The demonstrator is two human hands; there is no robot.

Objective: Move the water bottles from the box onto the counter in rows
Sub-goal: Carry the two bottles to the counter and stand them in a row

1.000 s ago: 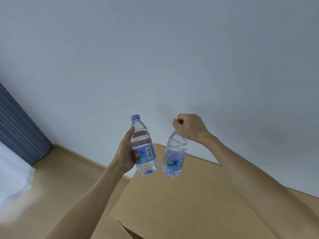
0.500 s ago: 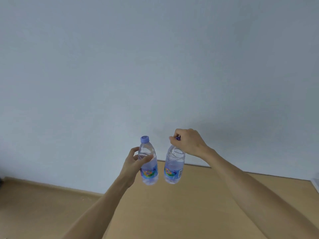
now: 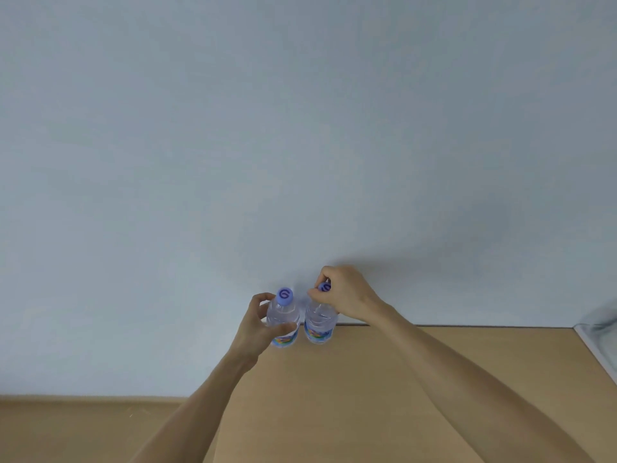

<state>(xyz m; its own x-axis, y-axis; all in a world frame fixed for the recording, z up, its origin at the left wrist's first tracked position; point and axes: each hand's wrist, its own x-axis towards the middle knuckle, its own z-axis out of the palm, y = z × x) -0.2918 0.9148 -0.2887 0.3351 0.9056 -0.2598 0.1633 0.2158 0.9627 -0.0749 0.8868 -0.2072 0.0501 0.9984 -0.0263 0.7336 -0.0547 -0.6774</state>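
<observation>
Two clear water bottles with purple caps, upright, side by side at the far edge of the light wooden counter (image 3: 384,396), right by the pale blue wall (image 3: 300,128).

Left bottle (image 3: 283,315): cap fully in view with a swirl mark on top, colourful label low on the body, partly covered by the thumb. Gripped around the body by the left hand (image 3: 258,329), fingers curled round the far side at 9 o'clock of the bottle, thumb across the near side over the label. Base at or just above the counter's left far corner; contact with the surface not clear to tell.

Right bottle (image 3: 320,324): just beside the left one at its 3 o'clock, a narrow gap between, not touching. Pinched at the cap by the right hand (image 3: 347,295), fingertips closed on the purple top from above, knuckles toward the wall. Label visible low on the body. Base close to the counter's back edge; resting or hovering, cannot tell.

Both forearms bare, reaching in from 6 o'clock, left from 7, right from 5.

Wooden floor (image 3: 83,429) at 8 o'clock, lower than the counter, meeting the wall along a straight line. At 3 o'clock, past the counter's right edge, a pale grey blurred surface (image 3: 601,332), kind not clear.
</observation>
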